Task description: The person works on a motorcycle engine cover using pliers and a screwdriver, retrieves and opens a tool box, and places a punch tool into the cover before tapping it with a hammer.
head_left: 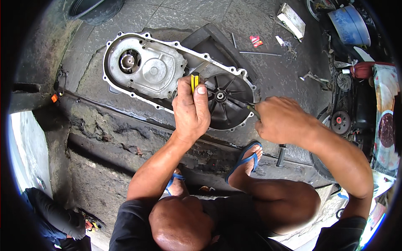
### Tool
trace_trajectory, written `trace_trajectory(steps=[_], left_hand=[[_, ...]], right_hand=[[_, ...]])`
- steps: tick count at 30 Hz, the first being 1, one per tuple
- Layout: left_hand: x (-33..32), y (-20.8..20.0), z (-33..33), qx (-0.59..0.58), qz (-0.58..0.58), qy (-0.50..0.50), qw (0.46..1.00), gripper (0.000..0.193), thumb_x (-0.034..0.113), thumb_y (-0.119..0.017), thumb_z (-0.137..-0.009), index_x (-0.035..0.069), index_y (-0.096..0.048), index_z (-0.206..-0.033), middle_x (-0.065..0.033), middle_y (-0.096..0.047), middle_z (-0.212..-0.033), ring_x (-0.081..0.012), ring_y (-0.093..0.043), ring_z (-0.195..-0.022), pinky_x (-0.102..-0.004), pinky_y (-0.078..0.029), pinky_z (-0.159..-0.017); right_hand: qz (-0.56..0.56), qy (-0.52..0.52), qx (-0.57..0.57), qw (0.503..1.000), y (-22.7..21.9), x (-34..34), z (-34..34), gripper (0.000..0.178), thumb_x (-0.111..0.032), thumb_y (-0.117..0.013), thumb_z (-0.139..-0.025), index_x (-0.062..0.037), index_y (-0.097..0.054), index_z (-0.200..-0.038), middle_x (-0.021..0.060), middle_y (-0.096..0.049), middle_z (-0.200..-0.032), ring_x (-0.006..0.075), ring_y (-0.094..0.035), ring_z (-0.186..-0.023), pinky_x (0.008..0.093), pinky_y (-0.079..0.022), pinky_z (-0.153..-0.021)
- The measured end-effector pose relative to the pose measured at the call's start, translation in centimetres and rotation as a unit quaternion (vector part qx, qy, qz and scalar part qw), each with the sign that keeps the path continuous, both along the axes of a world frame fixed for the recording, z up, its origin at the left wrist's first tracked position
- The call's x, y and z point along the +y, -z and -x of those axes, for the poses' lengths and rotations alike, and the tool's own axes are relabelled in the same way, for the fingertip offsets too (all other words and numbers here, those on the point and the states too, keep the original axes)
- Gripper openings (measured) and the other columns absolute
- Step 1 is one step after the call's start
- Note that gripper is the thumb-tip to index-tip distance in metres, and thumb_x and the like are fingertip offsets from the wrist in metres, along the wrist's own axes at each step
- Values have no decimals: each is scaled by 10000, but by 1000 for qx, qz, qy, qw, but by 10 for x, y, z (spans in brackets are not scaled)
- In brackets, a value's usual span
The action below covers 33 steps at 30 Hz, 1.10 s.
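Note:
A long silver metal engine casing (167,66) lies on the ground in front of me, its right end a dark ribbed round section. My left hand (190,109) is closed over the casing's middle, gripping a tool with a yellow and black handle (195,82), likely a screwdriver; its tip is hidden. On the right, my right hand (281,119) wraps round the handle of a slim dark tool, apparently pliers (243,102). The pliers reach leftward towards the bearing (220,96) at the ribbed section's centre. Whether they touch it I cannot tell.
Under the casing is a black tray-like piece (208,31). Beyond it lie a metal rod (260,53), a red packet (256,41) and a white box (291,20). A black tub (97,9) stands far left, a blue bucket (349,25) far right. A black-handled tool (281,155) lies near my foot.

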<state>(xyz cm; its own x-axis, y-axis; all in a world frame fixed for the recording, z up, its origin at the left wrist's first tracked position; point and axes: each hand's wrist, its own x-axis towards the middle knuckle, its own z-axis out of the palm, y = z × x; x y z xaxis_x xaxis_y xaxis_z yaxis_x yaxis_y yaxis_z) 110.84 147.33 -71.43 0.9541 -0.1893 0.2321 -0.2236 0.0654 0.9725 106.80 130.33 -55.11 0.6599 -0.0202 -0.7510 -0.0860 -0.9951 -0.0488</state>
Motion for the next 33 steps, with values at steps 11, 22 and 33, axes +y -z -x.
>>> trace_trajectory(steps=[11, 22, 33], left_hand=[[31, -9, 1, 16, 70, -24, 997, 278, 292, -389, -1073, 22, -448, -1049, -67, -518, -789, -115, -446, -672, -272, -396, -630], [53, 7, 20, -138, 134, 72, 979, 274, 100, -605, -977, 4, -402, -1135, -207, -662, -953, -231, -694, -855, -318, -567, -743], [48, 28, 25, -163, 42, 160, 973, 258, 50, -569, -981, 23, -381, -1156, -315, -638, -1110, -353, -698, -989, -424, -577, -833]], right_hand=[[-76, 185, 62, 978, 9, 9, 20, 301, -183, -566, -829, 106, -650, -839, 286, -635, -737, 398, -686, -789, 462, -523, -767], [-75, 210, 70, 972, 1, 12, 38, 295, -171, -545, -847, 82, -643, -961, 280, -661, -897, 399, -666, -849, 469, -510, -789], [-501, 626, 159, 576, 61, 0, 80, 497, -191, -523, -807, 32, -548, -1251, 223, -608, -1264, 373, -617, -1150, 507, -509, -971]])
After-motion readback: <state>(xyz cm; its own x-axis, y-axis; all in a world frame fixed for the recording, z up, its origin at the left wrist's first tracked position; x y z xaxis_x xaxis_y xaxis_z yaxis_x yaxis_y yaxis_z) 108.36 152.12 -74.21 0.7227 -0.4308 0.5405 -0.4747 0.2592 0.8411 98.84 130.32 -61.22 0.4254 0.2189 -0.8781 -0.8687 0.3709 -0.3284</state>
